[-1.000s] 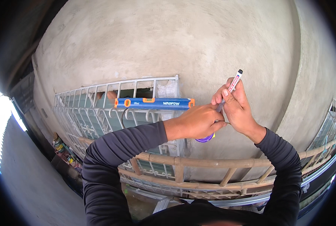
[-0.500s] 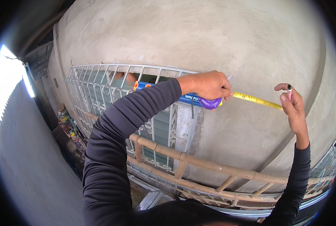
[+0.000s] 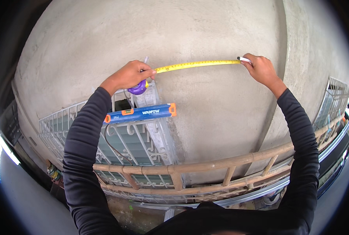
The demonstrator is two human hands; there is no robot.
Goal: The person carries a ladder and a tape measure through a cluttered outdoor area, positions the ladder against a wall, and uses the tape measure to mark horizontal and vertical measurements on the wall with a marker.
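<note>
A yellow tape measure blade (image 3: 198, 63) stretches almost level across the wall between my hands, bowing slightly upward. My left hand (image 3: 128, 76) is closed, pinching the blade near its purple case (image 3: 137, 89), which sits just under the fingers. A thin pale stick (image 3: 146, 60) pokes up beside that hand; what it belongs to is unclear. My right hand (image 3: 264, 71) is closed around a white marker with a black tip (image 3: 244, 59), its fingers at the blade's far end. Below the left hand, a blue spirit level with orange ends (image 3: 151, 112) lies across the window grille's top.
Behind everything rises a rough plastered wall (image 3: 213, 102) with a vertical ledge at right. A white metal window grille (image 3: 133, 137) is at left. A bamboo ladder (image 3: 206, 166) runs sideways below my hands, with metal channels (image 3: 229, 201) beneath it. Another grille (image 3: 331, 100) stands far right.
The view has turned right. Both hands now appear higher against the wall, and the blade is nearer level. My right fingers, formerly partly spread, have closed together at the blade's end. The level shows more fully.
</note>
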